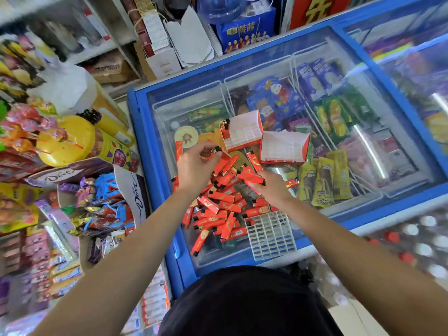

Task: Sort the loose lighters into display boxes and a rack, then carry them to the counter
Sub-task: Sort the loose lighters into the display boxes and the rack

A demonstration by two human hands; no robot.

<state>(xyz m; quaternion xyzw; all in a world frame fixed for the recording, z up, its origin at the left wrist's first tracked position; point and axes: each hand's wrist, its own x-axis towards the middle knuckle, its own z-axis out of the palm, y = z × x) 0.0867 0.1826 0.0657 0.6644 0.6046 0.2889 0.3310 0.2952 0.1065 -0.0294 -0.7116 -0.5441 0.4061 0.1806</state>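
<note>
On the far left, a round yellow plastic stand [70, 139] is full of bright wrapped lollipops. Below it, a brown and white cardboard chocolate box [137, 197] holds mixed sweets. Next comes a big freezer with a blue frame [146, 127] and a glass lid, and ice creams show under the glass. A pile of small red lighters with black tops [218, 209] lies loose on the glass lid, near the person. The left hand [196, 166] is above the far left part of the pile. Its fingers are curled tight round one red lighter [215, 150], and the black top sticks out. Just behind that hand stands a red and white cardboard display box [242, 132], open on top, with a lighter or two standing in its left corner. A flat white plastic rack with many little square holes [270, 236] lies close to the person, touching the pile's right edge. The right hand [271, 187] is over the right side of the pile and pinches another red lighter [252, 177] between thumb and fingers. A second red and white cardboard box [283, 149] sits just right of the first, tilted, with white slots inside. Further right, yellow ice-cream packets [324, 180] lie under the glass.
</note>
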